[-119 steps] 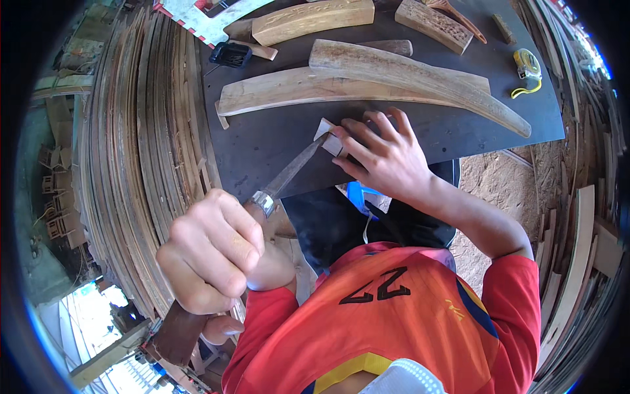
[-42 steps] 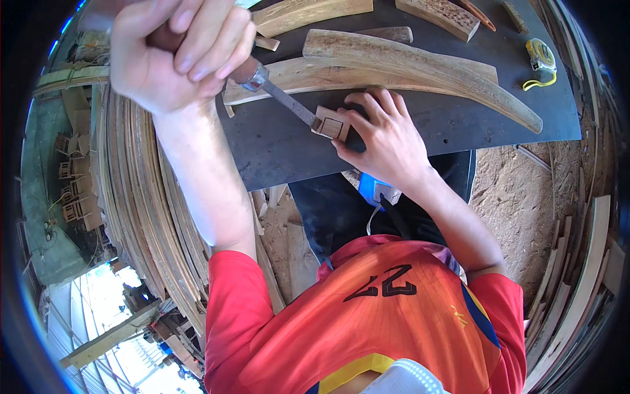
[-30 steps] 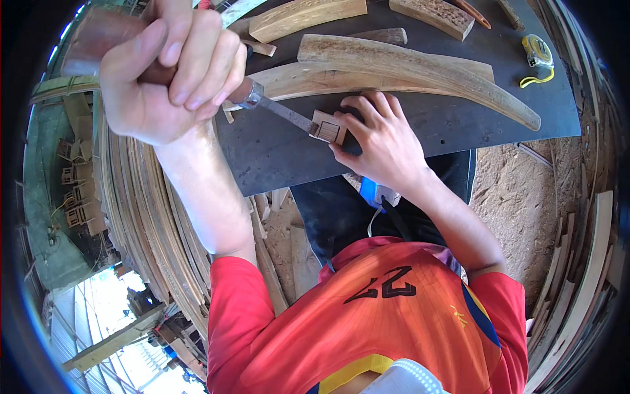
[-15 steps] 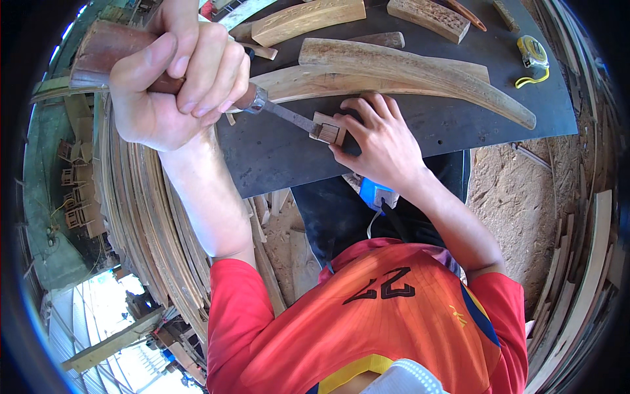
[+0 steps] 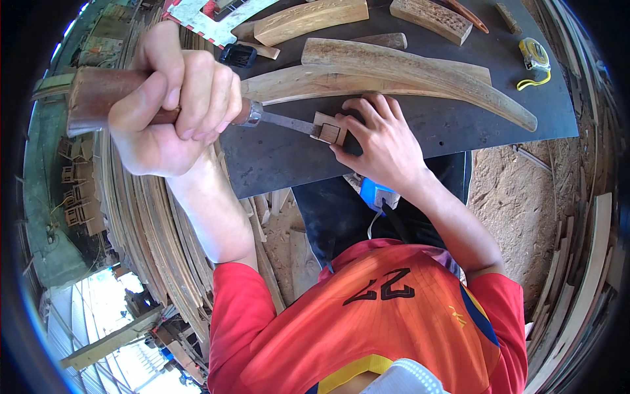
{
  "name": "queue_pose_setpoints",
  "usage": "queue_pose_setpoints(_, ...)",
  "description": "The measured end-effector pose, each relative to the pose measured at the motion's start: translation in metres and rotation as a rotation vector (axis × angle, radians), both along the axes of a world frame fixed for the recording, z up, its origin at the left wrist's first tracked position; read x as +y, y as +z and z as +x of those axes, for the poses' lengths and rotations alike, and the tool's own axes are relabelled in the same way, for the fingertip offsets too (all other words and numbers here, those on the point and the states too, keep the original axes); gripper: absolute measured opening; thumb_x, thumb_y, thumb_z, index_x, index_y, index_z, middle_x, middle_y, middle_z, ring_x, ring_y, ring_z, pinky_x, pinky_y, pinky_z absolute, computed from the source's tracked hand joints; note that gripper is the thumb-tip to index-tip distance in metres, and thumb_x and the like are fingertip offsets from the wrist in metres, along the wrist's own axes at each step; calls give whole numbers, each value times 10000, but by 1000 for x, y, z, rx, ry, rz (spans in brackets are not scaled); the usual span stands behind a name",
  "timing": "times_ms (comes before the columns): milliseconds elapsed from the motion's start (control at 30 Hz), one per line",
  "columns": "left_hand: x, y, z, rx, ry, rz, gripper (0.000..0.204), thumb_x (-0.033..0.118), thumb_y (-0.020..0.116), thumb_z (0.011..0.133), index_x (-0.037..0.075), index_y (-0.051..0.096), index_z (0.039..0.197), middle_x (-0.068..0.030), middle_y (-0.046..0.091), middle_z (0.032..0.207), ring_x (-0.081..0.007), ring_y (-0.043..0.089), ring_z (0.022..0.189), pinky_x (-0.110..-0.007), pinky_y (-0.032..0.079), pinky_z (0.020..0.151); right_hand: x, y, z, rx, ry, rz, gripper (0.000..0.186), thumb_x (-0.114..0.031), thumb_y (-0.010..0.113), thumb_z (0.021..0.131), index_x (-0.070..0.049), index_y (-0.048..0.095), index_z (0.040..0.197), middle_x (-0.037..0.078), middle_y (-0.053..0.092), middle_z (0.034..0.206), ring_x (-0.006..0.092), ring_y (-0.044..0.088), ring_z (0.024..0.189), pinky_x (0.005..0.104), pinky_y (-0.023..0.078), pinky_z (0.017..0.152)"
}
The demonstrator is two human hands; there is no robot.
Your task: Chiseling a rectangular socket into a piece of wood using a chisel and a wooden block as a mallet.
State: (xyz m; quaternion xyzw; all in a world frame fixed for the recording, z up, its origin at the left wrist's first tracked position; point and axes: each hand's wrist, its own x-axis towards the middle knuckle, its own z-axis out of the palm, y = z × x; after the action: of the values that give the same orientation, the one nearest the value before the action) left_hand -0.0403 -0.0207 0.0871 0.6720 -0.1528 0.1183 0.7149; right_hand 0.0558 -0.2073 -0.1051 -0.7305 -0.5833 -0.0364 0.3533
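My left hand [image 5: 177, 108] is closed around the brown wooden handle of a chisel [image 5: 286, 122], raised over the left end of the table. The chisel's metal blade points right, and its tip meets a small wooden block [image 5: 333, 131] with dark lines marked on its face. My right hand [image 5: 387, 138] grips the block's right side with bent fingers, holding it against the dark tabletop [image 5: 282, 157] near the front edge. Part of the block is hidden beneath those fingers.
Long curved wood pieces [image 5: 420, 75] lie just beyond the block. Farther back are shorter wooden blocks [image 5: 315, 20], a small black object [image 5: 238, 56] and a yellow tape measure [image 5: 535, 54]. Stacked wood strips [image 5: 141, 223] stand left of the table. Something blue [image 5: 377, 195] shows below its edge.
My left fist has come down in the picture with the chisel handle, so the chisel lies at a flatter angle. Its tip stays at the block. My right hand has barely moved.
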Motion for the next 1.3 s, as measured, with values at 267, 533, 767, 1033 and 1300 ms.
queue_pose_setpoints(267, -19, -9, 9, -63, -21, 18, 205, 246, 510, 933, 118, 413, 805, 41, 444, 500, -73, 384, 369, -220, 350, 402, 1, 3, 1, 13, 3, -18, 393, -375, 703, 799, -69, 690, 1045, 99, 595, 1112, 280, 500, 1142, 405, 377, 1035)
queue_pose_setpoints(533, -16, -15, 12, -122, -12, -34, 219, 272, 493, 983, 125, 424, 836, 63, 425, 503, -50, 367, 377, -201, 306, 407, 1, 9, 0, 8, 28, -23, 405, -311, 745, 779, -65, 659, 1089, 101, 584, 1152, 299, 521, 1112, 411, 422, 958)
queue_pose_setpoints(767, -35, -16, 6, -133, 178, -66, 228, 132, 523, 962, 81, 421, 765, 57, 340, 466, -45, 272, 356, -224, 214, 367, -17, 88, 71, -247, -165, 83, 552, -379, 777, 757, -6, 638, 1138, 155, 590, 1176, 347, 517, 1144, 436, 426, 974)
queue_pose_setpoints(1033, -39, -15, -1, -71, 277, -112, 232, 125, 677, 890, 73, 543, 707, 80, 411, 542, -6, 344, 452, -234, 208, 424, -20, 76, 91, -300, -101, -131, 510, -365, 749, 805, 42, 624, 1088, 166, 587, 1208, 364, 542, 1139, 438, 445, 982)
queue_pose_setpoints(1300, -33, -15, 7, -138, 359, -10, 244, 112, 623, 892, 89, 492, 687, 38, 429, 514, -38, 345, 401, -241, 253, 398, -118, 232, 115, 45, -376, 527, 594, -499, 244, 1014, -20, 595, 1005, 97, 617, 795, 188, 585, 664, 315, 469, 609)
